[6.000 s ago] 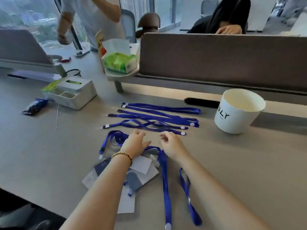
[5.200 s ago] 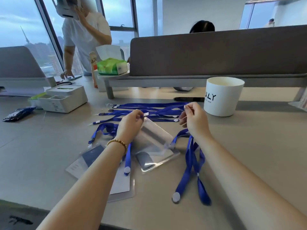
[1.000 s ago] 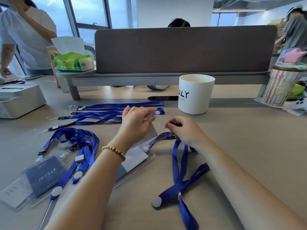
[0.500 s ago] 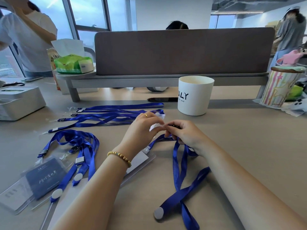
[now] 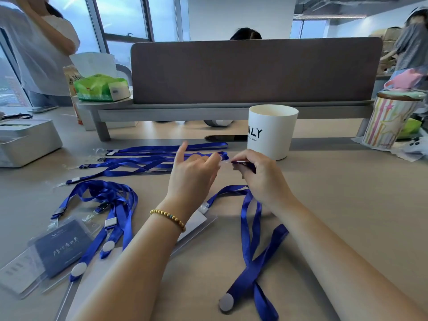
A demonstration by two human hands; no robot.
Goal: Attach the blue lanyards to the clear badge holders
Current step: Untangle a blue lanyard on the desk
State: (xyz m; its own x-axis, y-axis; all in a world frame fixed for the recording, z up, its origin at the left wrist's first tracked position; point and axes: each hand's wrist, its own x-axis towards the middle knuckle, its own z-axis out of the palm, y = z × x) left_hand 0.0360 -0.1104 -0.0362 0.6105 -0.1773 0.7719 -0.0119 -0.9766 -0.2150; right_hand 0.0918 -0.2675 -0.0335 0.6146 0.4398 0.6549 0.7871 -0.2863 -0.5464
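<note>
Your right hand (image 5: 261, 177) pinches the lanyard clip (image 5: 242, 162); left hand (image 5: 193, 174) fingers (image 5: 214, 158) (loosely curled, holding unclear) meet it above the worktop (image 5: 347, 205).

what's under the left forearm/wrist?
A clear badge holder with a white card lies flat under the left hand's wrist; its near part is hidden by the forearm.

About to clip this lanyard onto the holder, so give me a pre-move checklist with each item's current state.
1. Right hand grips the lanyard clip: ok.
2. Left hand pinches the holder's clear tab: cannot tell, blurred.
3. Clip jaw open: cannot tell, too small.
4. Badge holder lies flat on the table under the left wrist: ok.
5. Blue lanyard trails free, not snagged: ok.
6. White cup stands apart from both hands: ok.
</note>
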